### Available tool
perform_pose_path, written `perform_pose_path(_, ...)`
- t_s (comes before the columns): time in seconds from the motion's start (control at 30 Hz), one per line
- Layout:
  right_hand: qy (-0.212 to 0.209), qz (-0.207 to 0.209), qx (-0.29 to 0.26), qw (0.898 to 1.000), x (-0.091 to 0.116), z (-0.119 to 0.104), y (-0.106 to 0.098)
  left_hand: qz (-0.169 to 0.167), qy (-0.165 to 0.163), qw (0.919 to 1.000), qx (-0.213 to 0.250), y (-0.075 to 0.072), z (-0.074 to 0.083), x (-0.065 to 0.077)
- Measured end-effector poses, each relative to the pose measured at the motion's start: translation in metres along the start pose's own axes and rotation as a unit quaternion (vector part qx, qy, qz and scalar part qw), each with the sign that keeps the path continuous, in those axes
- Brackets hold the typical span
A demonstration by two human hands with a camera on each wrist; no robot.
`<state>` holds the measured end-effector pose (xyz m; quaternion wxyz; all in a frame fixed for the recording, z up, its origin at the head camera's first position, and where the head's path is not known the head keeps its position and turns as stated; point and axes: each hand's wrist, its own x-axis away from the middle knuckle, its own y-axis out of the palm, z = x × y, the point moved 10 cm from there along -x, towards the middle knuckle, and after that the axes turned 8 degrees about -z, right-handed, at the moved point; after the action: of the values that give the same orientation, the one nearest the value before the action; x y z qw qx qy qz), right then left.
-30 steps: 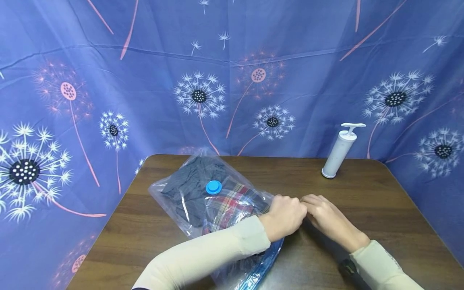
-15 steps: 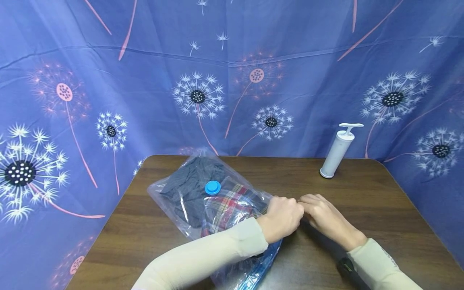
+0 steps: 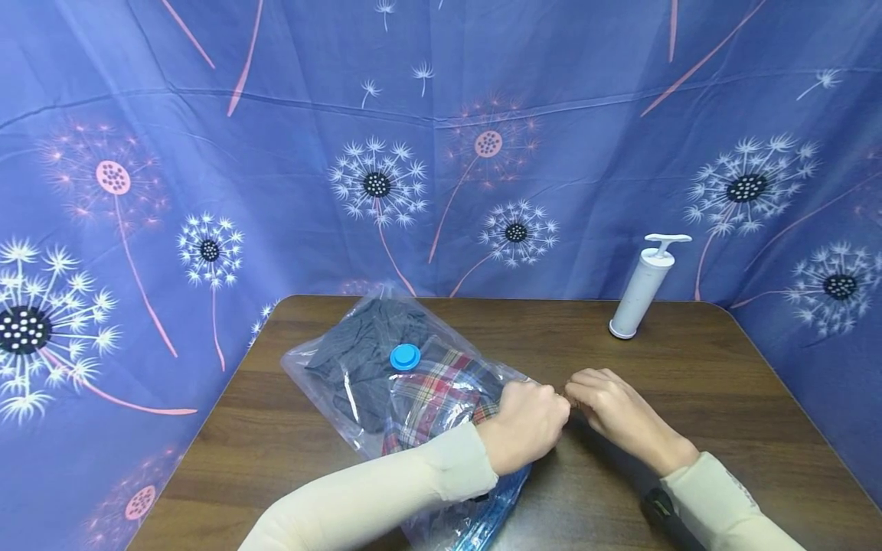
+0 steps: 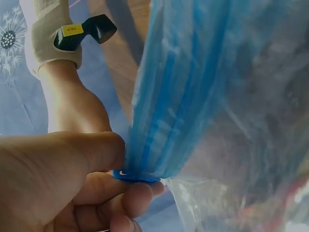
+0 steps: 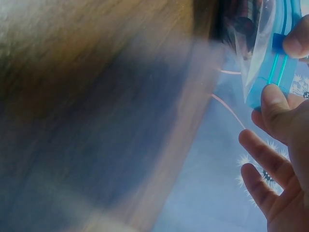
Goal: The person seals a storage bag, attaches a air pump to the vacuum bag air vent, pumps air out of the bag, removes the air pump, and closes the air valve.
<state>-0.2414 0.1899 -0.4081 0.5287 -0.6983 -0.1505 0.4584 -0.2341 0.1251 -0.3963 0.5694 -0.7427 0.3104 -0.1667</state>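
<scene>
Visibly, dark cloth (image 3: 365, 348) and plaid cloth (image 3: 432, 394) inside the clear bag (image 3: 301, 357).

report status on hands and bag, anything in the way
Left hand pinches blue slider. Right hand pinches zip strip near its end. Clear bag on table, clothes inside. Nothing seen blocking, white pump stands apart.

Two hands (image 3: 527, 425) (image 3: 623, 419), one bag (image 3: 420, 383), one pump (image 3: 641, 295)

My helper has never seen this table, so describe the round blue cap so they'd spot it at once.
On the brown table, find the clear plastic bag. Where dark grey cloth inside meets plaid cloth, the round blue cap shows. It is a solid disc, unlike the long blue strip along the bag's edge.
</scene>
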Motion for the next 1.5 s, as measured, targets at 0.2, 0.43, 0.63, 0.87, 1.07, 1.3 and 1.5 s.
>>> perform_pose_path(0.2,0.01,-0.007,0.0,1.0,0.0,0.002,0.0,0.001,-0.008,1.0,-0.002,-0.001,-0.002,0.002)
perform_pose_path(0.43,0.011,-0.003,-0.014,1.0,-0.003,-0.001,-0.003,-0.028,-0.022,0.9992,0.016,0.007,-0.006,0.001)
perform_pose_path(0.63,0.008,-0.002,-0.042,0.999,-0.004,-0.007,-0.002,-0.039,-0.033,0.9982,0.031,0.011,-0.009,0.002)
perform_pose_path(0.87,-0.005,-0.016,-0.055,0.998,-0.006,-0.011,0.004,-0.037,-0.042,0.9981,0.027,0.01,-0.002,0.0)
perform_pose_path(1.07,-0.014,-0.015,-0.063,0.998,-0.007,-0.013,0.002,-0.054,-0.053,0.9971,0.003,0.01,0.002,-0.003)
perform_pose_path(1.3,-0.041,-0.004,-0.041,0.998,-0.007,-0.014,-0.003,-0.048,-0.067,0.9963,-0.024,0.009,0.002,-0.001)
perform_pose_path(1.5,-0.054,-0.015,-0.041,0.998,-0.008,-0.012,0.0,-0.039,-0.056,0.9973,-0.025,0.008,0.002,0.007)
